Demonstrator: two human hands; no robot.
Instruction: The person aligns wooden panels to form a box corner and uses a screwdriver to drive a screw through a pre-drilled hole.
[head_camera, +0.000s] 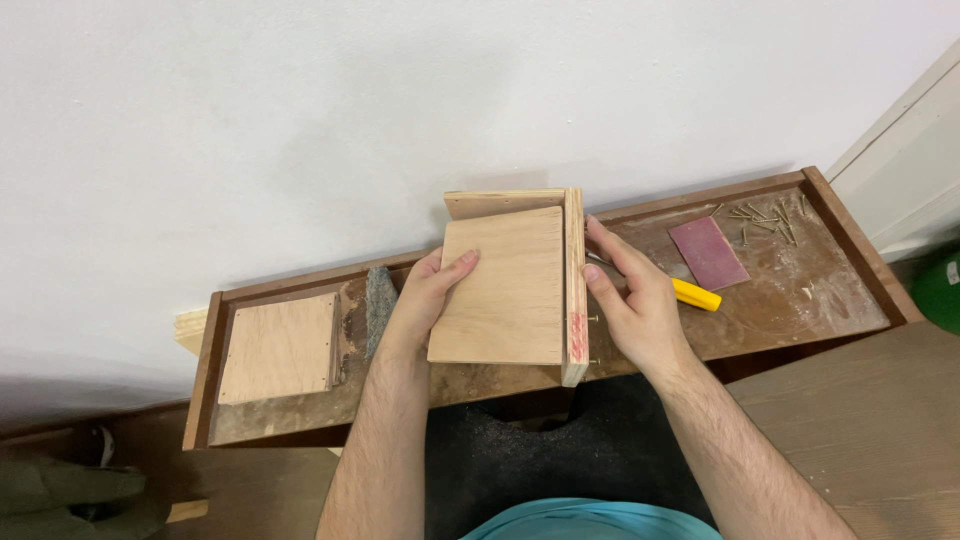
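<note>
Both hands grip a light plywood box part made of flat panels joined at right angles (510, 285), which rests on the long, worn brown wooden table with a raised rim (800, 310) set against a white wall (300, 120). The left hand (425, 295) lies on the broad flat panel, thumb on its face and fingers (460, 262) curled around its left edge. The right hand (635, 300) presses against the upright side panel, fingers stretched along its outer face, closed on the wood; small screw tips stick out of that panel near its lower end. Just beside the right hand lies a yellow-handled tool (697, 294), partly hidden behind it. Further right sit a reddish rectangular sheet of sandpaper (708, 252) and a scatter of brass screws (765, 220). At the table's left end lies a separate square plywood panel (280, 347), with a grey sanding block (380, 305) between it and the left hand.
</note>
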